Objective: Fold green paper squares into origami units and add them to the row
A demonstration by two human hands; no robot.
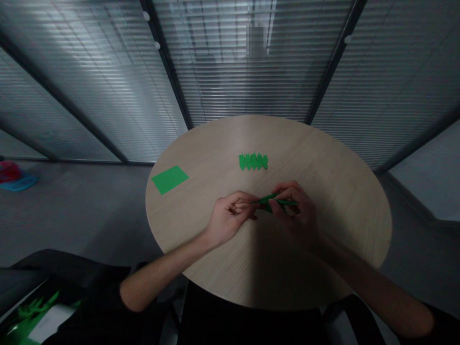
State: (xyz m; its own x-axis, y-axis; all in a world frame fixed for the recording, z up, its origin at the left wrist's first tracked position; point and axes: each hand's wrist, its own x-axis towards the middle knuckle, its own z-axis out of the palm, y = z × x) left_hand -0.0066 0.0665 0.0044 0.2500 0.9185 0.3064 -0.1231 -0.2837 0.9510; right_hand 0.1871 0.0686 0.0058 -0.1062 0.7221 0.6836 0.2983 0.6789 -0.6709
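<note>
1. The left hand (pixel 230 218) is closed, its fingertips pinching one end of a narrow folded green paper strip (pixel 275 202); the right hand (pixel 296 211) grips the strip between thumb and fingers, over the round wooden table (pixel 334 191);
2. Just ahead of the hands lies a pleated green paper piece (pixel 253 161);
3. Farther ahead and left lies a flat green paper sheet (pixel 169 179); slatted window blinds (pixel 247 81) stand beyond the table.

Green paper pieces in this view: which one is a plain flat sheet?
The green rectangle near the table's left edge. The middle piece is jagged; the left hand and right hand hold a narrow strip.
</note>
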